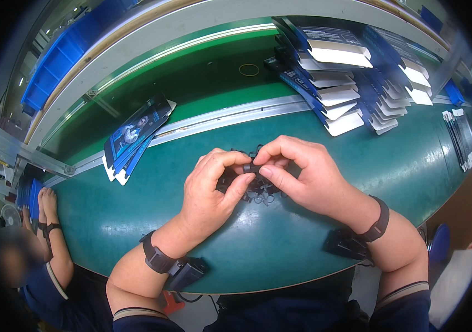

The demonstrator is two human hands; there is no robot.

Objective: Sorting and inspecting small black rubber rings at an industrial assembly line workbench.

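Black piece (251,169), at the small-parts pile (261,195): pinched, left hand (209,185) and right hand (309,170) sharing the grip. Light, steady pressure advisable.

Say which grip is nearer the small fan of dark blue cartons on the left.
Left. The left grip is right of the dark blue cartons and closer to the body; the right grip is farther right.
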